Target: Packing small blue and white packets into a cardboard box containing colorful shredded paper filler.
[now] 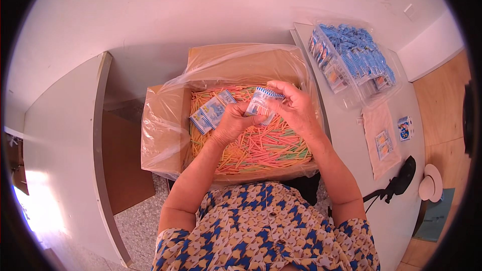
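My left hand (233,123) and my right hand (297,110) are closed on a small clear packet (261,101) with a blue-striped top edge. Thin sticks show through its front. The left thumb presses its lower part, and the right fingers grip its right side. Below the hands, a cardboard box (165,133) lined with clear plastic holds a mass of thin sticks (273,150) in pink, yellow, orange and green. Just left of my left hand, blue-and-white packets (213,111) lie on the sticks, partly covered by that hand.
On the table at right, a clear plastic bin (351,99) holds many blue-striped packets (351,52). A pale cloth (374,125) with packets on it, a blue packet (405,128) and a black object (403,176) lie nearer. A white panel (65,130) stands at left.
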A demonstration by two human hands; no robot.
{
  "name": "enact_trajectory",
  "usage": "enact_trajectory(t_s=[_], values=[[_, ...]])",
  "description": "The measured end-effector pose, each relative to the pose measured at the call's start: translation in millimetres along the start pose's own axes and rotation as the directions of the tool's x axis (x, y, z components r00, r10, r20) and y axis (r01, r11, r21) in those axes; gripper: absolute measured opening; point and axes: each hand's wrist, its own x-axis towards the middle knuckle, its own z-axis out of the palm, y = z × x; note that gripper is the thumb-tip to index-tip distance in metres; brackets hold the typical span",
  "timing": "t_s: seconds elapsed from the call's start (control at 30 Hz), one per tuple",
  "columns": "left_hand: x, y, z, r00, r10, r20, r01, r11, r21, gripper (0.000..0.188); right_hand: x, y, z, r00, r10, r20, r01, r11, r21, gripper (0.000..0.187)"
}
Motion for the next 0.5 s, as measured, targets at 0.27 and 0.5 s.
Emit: enact_trajectory(t_s=[0.27, 0.5], values=[[1.5, -0.2, -3.1, 1.0, 0.007, -0.02, -0.005, 0.996, 0.094, 0.019, -0.4, 8.0, 8.7, 1.0, 0.018, 0.004, -0.018, 0.998, 0.059, 0.026], [4.6, 8.8, -24.9, 0.939, 0.218, -0.265, -0.242, 0.968, -0.063, 0.012, -28.6, 37.0, 26.1, 0.908, -0.011, 0.419, 0.245, 0.826, -0.508, 0.014]])
